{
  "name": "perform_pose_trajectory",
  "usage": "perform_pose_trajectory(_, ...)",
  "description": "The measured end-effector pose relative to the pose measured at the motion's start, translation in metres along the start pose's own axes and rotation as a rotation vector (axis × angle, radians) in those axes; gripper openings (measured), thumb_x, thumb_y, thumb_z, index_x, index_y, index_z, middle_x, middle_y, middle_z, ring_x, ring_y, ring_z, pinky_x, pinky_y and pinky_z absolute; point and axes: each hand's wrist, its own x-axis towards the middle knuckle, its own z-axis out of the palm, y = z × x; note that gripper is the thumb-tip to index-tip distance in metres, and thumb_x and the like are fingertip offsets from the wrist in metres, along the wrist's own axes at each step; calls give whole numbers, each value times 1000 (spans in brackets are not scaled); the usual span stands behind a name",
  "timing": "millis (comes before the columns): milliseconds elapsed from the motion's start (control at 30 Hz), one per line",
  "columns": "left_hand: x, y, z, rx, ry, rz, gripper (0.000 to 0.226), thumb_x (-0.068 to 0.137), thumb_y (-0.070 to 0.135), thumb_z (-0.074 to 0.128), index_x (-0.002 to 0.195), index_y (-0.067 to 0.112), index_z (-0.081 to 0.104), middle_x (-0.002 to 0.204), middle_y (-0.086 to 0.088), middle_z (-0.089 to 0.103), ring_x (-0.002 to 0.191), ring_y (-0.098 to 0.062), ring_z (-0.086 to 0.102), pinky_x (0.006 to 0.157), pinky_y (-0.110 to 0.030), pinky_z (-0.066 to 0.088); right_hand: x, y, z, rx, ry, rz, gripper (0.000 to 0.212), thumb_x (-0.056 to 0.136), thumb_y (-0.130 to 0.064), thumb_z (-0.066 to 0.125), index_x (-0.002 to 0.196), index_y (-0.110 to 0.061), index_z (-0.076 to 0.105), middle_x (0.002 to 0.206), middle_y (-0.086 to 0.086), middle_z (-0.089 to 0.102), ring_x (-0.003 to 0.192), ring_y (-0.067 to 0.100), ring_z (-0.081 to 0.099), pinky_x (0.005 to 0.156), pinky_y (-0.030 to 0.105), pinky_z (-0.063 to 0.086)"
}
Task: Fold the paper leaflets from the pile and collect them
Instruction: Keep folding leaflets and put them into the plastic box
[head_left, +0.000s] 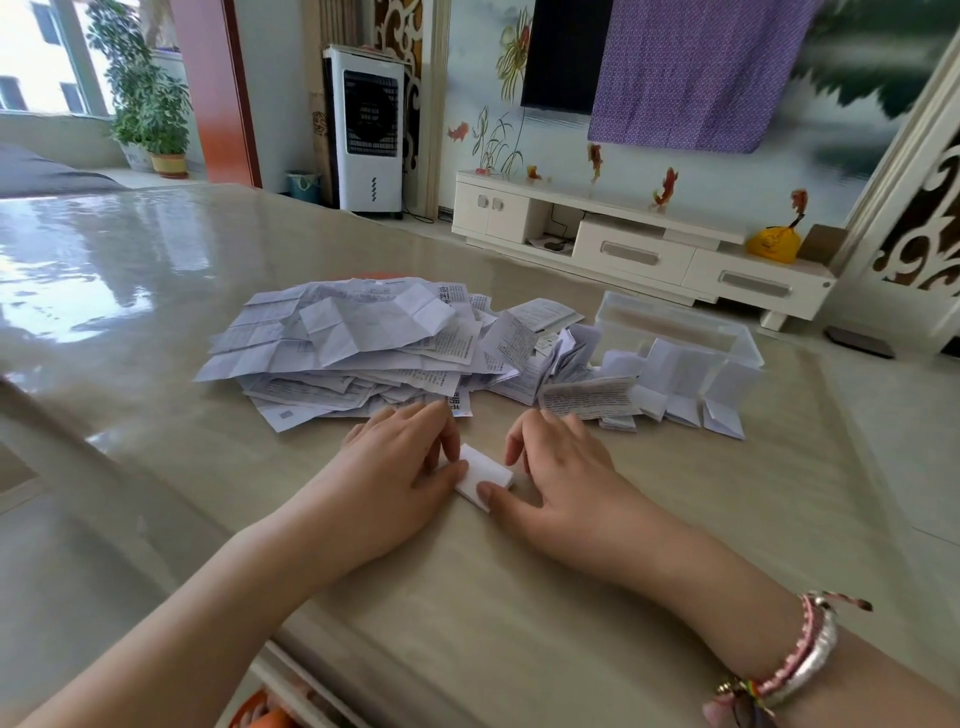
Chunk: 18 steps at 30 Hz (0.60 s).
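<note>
Both hands are pressing a small folded leaflet (485, 475) flat on the near counter (519, 597), left hand (400, 467) and right hand (566, 467) with fingers nearly straight, gripping nothing; firmer creasing along the edge should keep it compact.

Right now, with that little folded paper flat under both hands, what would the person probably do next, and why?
Probably the right hand lifts the folded leaflet to the clear plastic box. It already looks small and creased, pressed by the left hand, and other folded ones lie by that box.
</note>
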Motion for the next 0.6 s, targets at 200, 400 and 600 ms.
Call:
perform_pose_trajectory(200,-1,-2,2,-2,-4,43,1,86,32,44,85,33,43,84,14,51,81,-10,41,73,-28,33,-2,0,5,-53,47,-40,31,94,-50,42,94,-22,32,94,-7,35,90,14,29,88,32,30)
perform_pose_trajectory(400,-3,-4,5,13,3,34,15,90,25,57,90,33,44,79,13,49,81,-2,39,77,-27,32,-2,1,4,-35,53,-45,22,97,-38,41,94,-20,30,93,-8,35,91,14,29,84,30,28)
perform_pose_trajectory(600,-4,-1,3,26,-38,7,11,94,30,52,95,34,42,85,15,49,88,1,36,82,-25,28,8,6,5,89,89,79,14,94,-20,44,94,-18,30,81,-11,35,93,19,38,82,33,32)
